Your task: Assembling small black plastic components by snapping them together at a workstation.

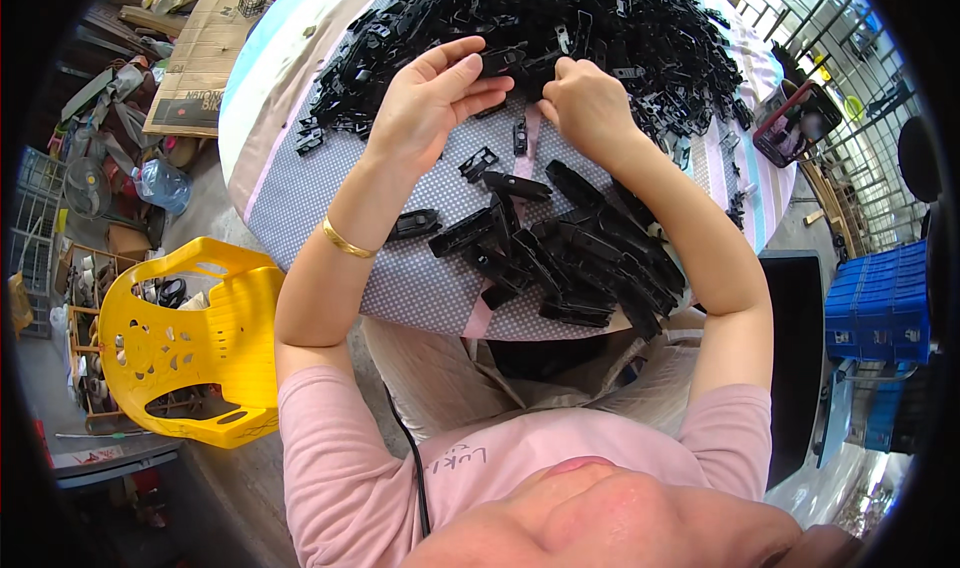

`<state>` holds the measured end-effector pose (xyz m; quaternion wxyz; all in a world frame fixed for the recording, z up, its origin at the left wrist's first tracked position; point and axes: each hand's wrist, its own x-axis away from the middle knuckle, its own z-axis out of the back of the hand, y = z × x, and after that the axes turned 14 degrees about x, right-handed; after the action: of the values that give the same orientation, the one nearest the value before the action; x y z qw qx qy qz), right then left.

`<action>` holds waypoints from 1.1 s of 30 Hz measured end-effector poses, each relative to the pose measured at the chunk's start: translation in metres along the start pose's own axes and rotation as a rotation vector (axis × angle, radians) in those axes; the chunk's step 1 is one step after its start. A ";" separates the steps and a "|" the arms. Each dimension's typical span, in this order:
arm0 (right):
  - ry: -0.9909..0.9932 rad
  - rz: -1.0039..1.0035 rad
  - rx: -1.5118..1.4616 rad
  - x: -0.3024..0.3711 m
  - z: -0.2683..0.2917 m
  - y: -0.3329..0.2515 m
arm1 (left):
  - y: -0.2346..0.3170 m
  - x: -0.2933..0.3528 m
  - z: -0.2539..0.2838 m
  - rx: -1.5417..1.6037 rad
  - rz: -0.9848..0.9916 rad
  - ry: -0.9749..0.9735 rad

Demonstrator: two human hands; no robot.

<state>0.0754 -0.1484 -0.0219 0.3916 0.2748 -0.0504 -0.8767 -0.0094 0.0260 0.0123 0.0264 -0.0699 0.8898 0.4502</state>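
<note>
A big heap of small black plastic parts (560,28) covers the far half of a round table (300,198) under a dotted grey cloth. My left hand (430,103) and my right hand (585,103) meet at the heap's near edge, fingers closed together on one black plastic part (505,60). A gold bangle sits on my left wrist. Nearer to me lies a second pile of longer black pieces (575,258), below my right forearm. A few single black parts (412,225) lie scattered on the cloth between my arms.
A yellow plastic chair (190,338) stands at my left by the table's edge. Cardboard (200,58) and clutter lie on the floor beyond it. Blue crates (880,303) are stacked at the right, and a dark box (795,123) sits at the table's right rim.
</note>
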 end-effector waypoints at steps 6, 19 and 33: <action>0.201 -0.288 -0.376 0.004 0.017 0.029 | -0.003 -0.001 0.001 0.023 0.034 0.064; 0.220 -0.346 -0.596 0.010 0.045 0.024 | -0.019 0.004 -0.008 -0.125 -0.006 0.058; -0.135 -0.479 -1.330 0.010 0.044 0.010 | -0.017 0.008 -0.013 -0.203 0.018 -0.054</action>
<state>0.0535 -0.1675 0.0137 0.2689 -0.0740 0.5332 -0.7987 -0.0145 0.0044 0.0054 0.0390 -0.0523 0.8391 0.5400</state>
